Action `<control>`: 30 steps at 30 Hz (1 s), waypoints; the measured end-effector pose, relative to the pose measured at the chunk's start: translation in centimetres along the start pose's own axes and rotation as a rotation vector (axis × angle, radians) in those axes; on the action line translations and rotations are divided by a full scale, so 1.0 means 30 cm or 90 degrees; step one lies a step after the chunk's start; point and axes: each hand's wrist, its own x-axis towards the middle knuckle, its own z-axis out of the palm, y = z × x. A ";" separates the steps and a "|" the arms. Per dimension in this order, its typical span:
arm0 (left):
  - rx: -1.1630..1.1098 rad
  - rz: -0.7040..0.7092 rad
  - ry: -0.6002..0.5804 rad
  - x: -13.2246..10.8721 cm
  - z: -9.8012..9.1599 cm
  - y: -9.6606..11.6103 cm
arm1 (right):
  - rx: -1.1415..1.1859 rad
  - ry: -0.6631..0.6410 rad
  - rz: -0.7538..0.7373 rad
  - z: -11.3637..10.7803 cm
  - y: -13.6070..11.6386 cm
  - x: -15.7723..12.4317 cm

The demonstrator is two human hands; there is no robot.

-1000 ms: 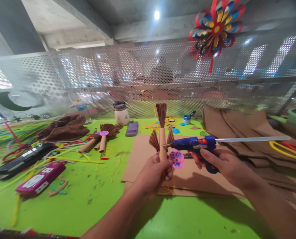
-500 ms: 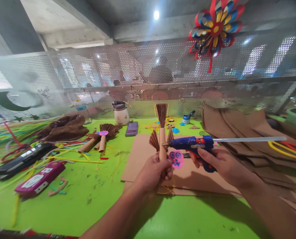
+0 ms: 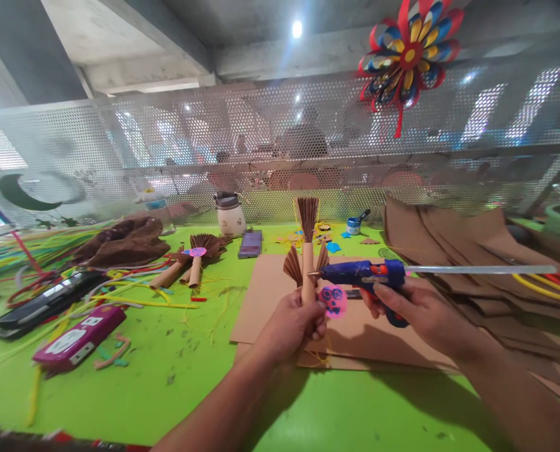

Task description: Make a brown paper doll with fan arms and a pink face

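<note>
My left hand [image 3: 295, 323] is closed around the lower part of an upright brown cardboard tube [image 3: 307, 270]. A fan of pleated brown paper [image 3: 307, 213] sticks out of the tube's top, and smaller pleated fans [image 3: 293, 265] show at its sides. My right hand [image 3: 416, 314] grips a blue hot glue gun [image 3: 365, 274] with a long clear glue stick [image 3: 478, 270] in its back. The nozzle points left and meets the tube's side, or nearly so. A pink disc with a blue drawn face [image 3: 333, 301] shows just right of my left fingers; what supports it is hidden.
Brown cardboard sheets [image 3: 265, 301] lie beneath my hands on the green table [image 3: 167, 402]. A stack of brown paper [image 3: 449, 251] is at right. Leftward are a similar paper figure [image 3: 195, 270], a purple power strip [image 3: 80, 339] and coloured strands. A white jar [image 3: 230, 216] stands behind.
The glue gun's back end has dipped slightly, with its nozzle still by the tube. My left hand keeps the same hold. The whole view has shifted a little.
</note>
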 end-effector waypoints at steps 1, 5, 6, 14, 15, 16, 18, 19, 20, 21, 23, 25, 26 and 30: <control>-0.003 0.000 -0.003 0.001 -0.002 -0.002 | 0.003 -0.008 0.003 -0.003 0.003 -0.001; -0.014 0.009 -0.027 0.006 -0.008 -0.010 | -0.011 -0.013 0.015 0.006 -0.003 -0.001; -0.015 0.011 -0.032 0.006 -0.008 -0.011 | -0.021 -0.008 0.014 0.010 -0.007 -0.001; -0.011 0.004 -0.034 0.010 -0.019 -0.017 | -0.020 0.014 0.027 -0.003 0.007 -0.008; -0.011 0.005 -0.033 0.012 -0.021 -0.016 | -0.019 0.009 0.028 -0.005 0.007 -0.009; -0.011 0.006 -0.030 0.013 -0.022 -0.016 | -0.020 0.002 0.029 -0.004 0.006 -0.009; -0.008 0.011 -0.029 0.014 -0.021 -0.015 | -0.027 -0.008 0.030 0.003 0.000 -0.009; -0.006 0.016 -0.029 0.014 -0.020 -0.015 | -0.031 -0.008 0.028 0.008 -0.004 -0.008; -0.003 0.017 -0.029 0.013 -0.019 -0.015 | -0.035 -0.006 0.025 0.014 -0.008 -0.008; -0.002 0.017 -0.030 0.013 -0.017 -0.015 | -0.040 0.001 0.022 0.019 -0.011 -0.007; -0.010 0.012 -0.028 0.011 -0.014 -0.015 | -0.046 0.023 0.017 0.023 -0.011 -0.006; -0.022 0.005 -0.024 0.010 -0.013 -0.014 | -0.041 0.038 0.014 0.018 -0.005 -0.006; -0.029 0.004 -0.022 0.009 -0.013 -0.013 | -0.032 0.041 0.014 0.012 -0.001 -0.006; -0.043 0.012 -0.019 0.009 -0.021 -0.002 | 0.021 0.022 0.012 -0.014 0.006 -0.007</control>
